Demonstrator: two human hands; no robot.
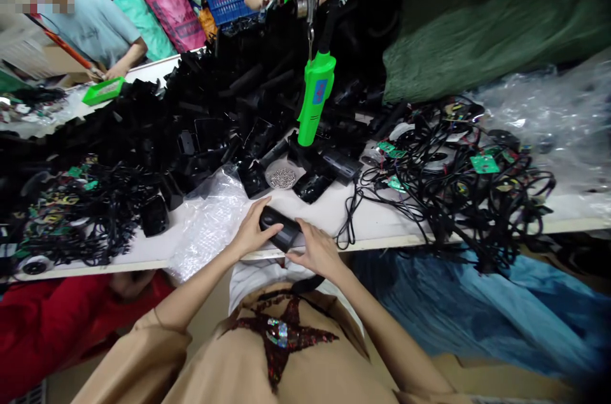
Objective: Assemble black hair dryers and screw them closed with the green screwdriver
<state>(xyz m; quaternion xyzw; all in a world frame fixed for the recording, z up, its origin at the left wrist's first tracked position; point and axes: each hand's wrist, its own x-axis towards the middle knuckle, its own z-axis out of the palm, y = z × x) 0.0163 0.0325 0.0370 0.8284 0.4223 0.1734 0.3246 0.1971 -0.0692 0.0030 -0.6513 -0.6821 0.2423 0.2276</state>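
Black plastic housing (279, 228) clenched between left hand (252, 233) and right hand (317, 252)
Bench edge (382, 242) just below; crinkled bubble wrap (207, 219) at nine o'clock.

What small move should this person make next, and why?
Perhaps reach the right hand up for the hanging green electric screwdriver: the left hand could steady the black plastic housing, and a round dish of small silver screws sits close by.
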